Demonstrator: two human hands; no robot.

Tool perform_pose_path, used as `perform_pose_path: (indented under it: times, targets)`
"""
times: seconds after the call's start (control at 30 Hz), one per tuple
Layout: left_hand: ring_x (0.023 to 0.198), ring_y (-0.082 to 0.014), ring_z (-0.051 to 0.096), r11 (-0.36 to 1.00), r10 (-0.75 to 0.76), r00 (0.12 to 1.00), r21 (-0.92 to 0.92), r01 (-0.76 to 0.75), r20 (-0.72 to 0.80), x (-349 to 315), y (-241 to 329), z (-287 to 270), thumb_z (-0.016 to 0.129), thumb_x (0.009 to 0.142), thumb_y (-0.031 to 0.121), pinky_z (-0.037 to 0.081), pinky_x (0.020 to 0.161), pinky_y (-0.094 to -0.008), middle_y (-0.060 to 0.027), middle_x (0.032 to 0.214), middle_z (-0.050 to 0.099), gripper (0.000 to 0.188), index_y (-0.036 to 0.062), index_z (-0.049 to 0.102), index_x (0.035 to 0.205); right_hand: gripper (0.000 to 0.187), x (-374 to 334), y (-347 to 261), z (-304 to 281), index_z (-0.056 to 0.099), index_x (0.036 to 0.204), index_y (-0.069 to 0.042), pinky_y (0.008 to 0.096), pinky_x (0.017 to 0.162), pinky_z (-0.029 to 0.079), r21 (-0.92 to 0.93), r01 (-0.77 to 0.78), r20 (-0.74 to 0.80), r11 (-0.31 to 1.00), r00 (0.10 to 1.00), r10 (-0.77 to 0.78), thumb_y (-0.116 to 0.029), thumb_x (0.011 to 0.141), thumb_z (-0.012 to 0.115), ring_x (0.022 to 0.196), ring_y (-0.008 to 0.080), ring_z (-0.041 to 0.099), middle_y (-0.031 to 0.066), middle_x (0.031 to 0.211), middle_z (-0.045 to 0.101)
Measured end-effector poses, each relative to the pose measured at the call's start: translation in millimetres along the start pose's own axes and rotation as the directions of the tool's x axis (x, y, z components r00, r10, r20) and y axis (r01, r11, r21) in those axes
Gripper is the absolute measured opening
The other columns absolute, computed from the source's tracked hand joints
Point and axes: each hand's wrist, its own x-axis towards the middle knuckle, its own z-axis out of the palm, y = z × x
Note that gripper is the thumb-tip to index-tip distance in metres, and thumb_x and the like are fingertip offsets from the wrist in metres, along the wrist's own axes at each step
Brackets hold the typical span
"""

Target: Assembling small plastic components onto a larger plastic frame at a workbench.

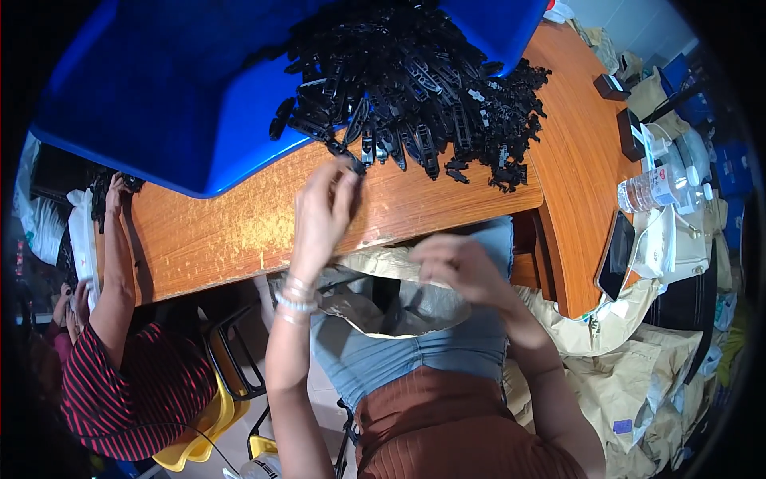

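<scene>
A large heap of black plastic parts (399, 88) spills from a blue bin onto the wooden table. Many are long and narrow with open slots; smaller ones lie at the right side of the heap. At the near edge of the pile, my left hand (323, 207) has its fingertips closed on one black plastic part (356, 165). An open brown paper bag (371, 262) with a grey lining sits on my lap below the table edge. Over the right part of its mouth hovers my right hand (459, 267); its fingers are smeared by motion.
The blue bin (231, 136) lies tipped at the back left. Along the right of the wooden table (231, 231) are a phone (617, 254), a water bottle (648, 190) and small black boxes. A co-worker in a striped shirt (144, 383) sits at left. Paper sacks (630, 383) crowd the right.
</scene>
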Motion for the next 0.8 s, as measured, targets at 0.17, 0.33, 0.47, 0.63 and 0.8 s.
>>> perform_pose_path:
  times: [0.17, 0.33, 0.47, 0.63, 0.8]
  targets:
    - [0.070, -0.0346, 0.059, 0.929, 0.016, 0.998, 0.371, 0.005, -0.054, 33.9, -26.2, 12.8, 0.063, 0.084, 0.022, 0.046, 0.062, -0.0409, -0.0184, 0.079, 0.060, 0.025, 0.0006, 0.057, 0.094, 0.010, 37.6, 23.2, -34.7, 0.061, 0.087, 0.003, 0.0356, 0.069, 0.045, -0.676, -0.090, -0.504, 0.731, 0.781, -0.369, 0.000, 0.077, 0.062, 0.077, 0.0283, 0.057, 0.0140, 0.084, 0.058]
    - [0.075, -0.0373, 0.061, 0.939, -0.148, 0.987, 0.303, 0.162, -0.066, 20.0, -26.3, 13.1, 0.071, 0.072, 0.020, 0.046, 0.064, -0.0444, -0.0203, 0.083, 0.061, 0.033, -0.0008, 0.054, 0.092, 0.010, 32.1, 43.1, -25.7, 0.060, 0.086, 0.002, 0.0375, 0.071, 0.043, -0.729, -0.078, -0.493, 0.680, 0.750, -0.442, 0.001, 0.076, 0.063, 0.079, 0.0306, 0.053, 0.0140, 0.082, 0.054]
    - [0.069, -0.0353, 0.060, 0.938, -0.225, 0.969, 0.247, 0.243, -0.101, 2.2, -21.3, 2.8, 0.072, 0.069, 0.014, 0.046, 0.062, -0.0429, -0.0190, 0.078, 0.062, 0.035, -0.0021, 0.055, 0.095, 0.011, 27.0, 40.2, -19.3, 0.062, 0.087, 0.002, 0.0365, 0.068, 0.042, -0.692, -0.041, -0.506, 0.721, 0.740, -0.443, 0.001, 0.077, 0.063, 0.077, 0.0298, 0.053, 0.0139, 0.081, 0.053]
    - [0.057, -0.0173, 0.058, 0.957, -0.258, 0.966, -0.141, 0.253, -0.019, -19.1, 5.5, 2.4, 0.066, 0.076, 0.004, 0.044, 0.052, -0.0301, -0.0104, 0.072, 0.061, 0.023, -0.0010, 0.054, 0.095, 0.016, 23.3, 22.5, -13.7, 0.068, 0.089, 0.001, 0.0273, 0.060, 0.044, -0.255, -0.023, -0.616, 0.967, 0.774, -0.145, 0.005, 0.074, 0.064, 0.072, 0.0194, 0.056, 0.0101, 0.084, 0.059]
    - [0.069, -0.0087, 0.058, 0.904, -0.184, 0.949, -0.335, 0.266, 0.257, -46.8, 50.1, -2.2, 0.067, 0.076, -0.002, 0.048, 0.061, -0.0217, -0.0059, 0.089, 0.061, 0.023, -0.0014, 0.059, 0.097, 0.021, 21.3, -26.6, -1.9, 0.069, 0.090, 0.000, 0.0237, 0.061, 0.045, -0.249, 0.253, -0.439, 0.935, 0.831, -0.342, 0.008, 0.072, 0.065, 0.072, 0.0156, 0.057, 0.0089, 0.086, 0.062]
